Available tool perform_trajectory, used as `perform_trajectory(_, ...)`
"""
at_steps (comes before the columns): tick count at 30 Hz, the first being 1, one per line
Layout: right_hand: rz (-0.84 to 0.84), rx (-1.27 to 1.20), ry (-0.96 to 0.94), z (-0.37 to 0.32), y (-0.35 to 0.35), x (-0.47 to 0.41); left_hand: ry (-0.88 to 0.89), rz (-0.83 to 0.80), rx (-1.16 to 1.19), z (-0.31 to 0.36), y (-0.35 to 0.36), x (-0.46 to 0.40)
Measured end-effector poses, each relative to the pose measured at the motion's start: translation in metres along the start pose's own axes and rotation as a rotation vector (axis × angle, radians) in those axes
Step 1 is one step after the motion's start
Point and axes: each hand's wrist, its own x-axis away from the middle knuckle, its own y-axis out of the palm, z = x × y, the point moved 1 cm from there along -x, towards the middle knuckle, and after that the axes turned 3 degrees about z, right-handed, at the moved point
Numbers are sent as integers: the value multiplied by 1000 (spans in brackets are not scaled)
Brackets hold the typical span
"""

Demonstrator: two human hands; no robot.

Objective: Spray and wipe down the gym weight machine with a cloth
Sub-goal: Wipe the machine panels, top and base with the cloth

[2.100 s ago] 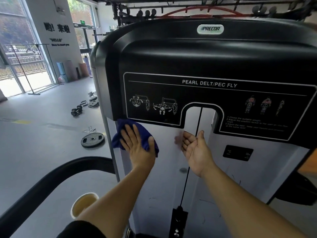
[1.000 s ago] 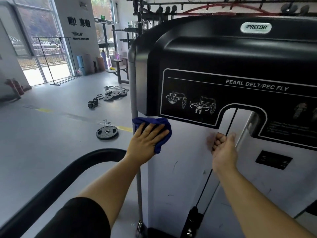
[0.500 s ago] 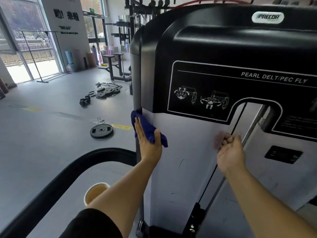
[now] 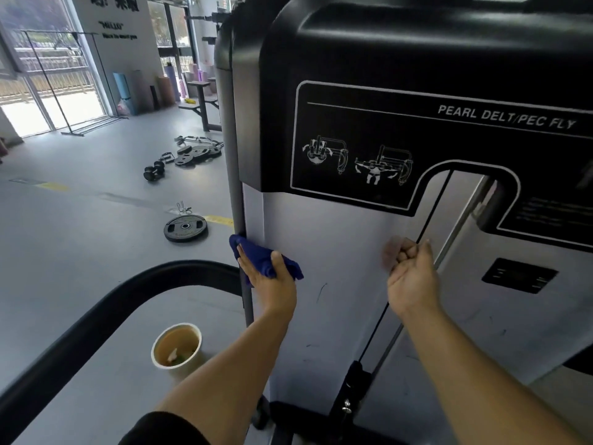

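Observation:
The weight machine [image 4: 337, 252] fills the right side: a black upper shroud with a "PEARL DELT/PEC FLY" label over a pale grey panel. My left hand [image 4: 272, 284] holds a blue cloth [image 4: 260, 256] against the panel's left edge, fingers on the side face and thumb over the front. My right hand [image 4: 412, 277] hovers in front of the panel beside the black cable [image 4: 430, 216], its fingers curled into a loose fist with nothing in it. No spray bottle is visible.
A paper bowl [image 4: 177, 346] with brownish liquid sits on the floor by the machine's corner. A curved black bar [image 4: 96, 313] sweeps across the lower left. A weight plate [image 4: 185, 228], dumbbells [image 4: 154, 170] and more plates [image 4: 195, 154] lie on the grey floor.
My left hand has slid the cloth down the panel's left edge from just under the black shroud. My right hand's fingers have curled in from open and it stays by the cable.

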Motion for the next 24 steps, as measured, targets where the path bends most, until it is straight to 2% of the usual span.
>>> perform_trajectory(2, -4, 14, 12, -1, -2, 1, -53, 36, 3, 9, 14, 14)
perform_trajectory(4, -20, 35, 20, -2, -4, 3, -34, 33, -67, 21, 35, 31)
perform_trajectory(10, -100, 153, 75, -5, -13, 5, 71, -107, -32, 54, 93, 90)
perform_trajectory(17, -163, 134, 157, -3, -25, -3, 617, -376, -514, 14, 88, 109)
perform_trajectory(20, -182, 127, 142, 4, -31, -6, 847, -389, -702, -11, 81, 93)
perform_trajectory(24, -199, 122, 148, 14, -40, -8, 1041, -341, -845, -27, 77, 83)
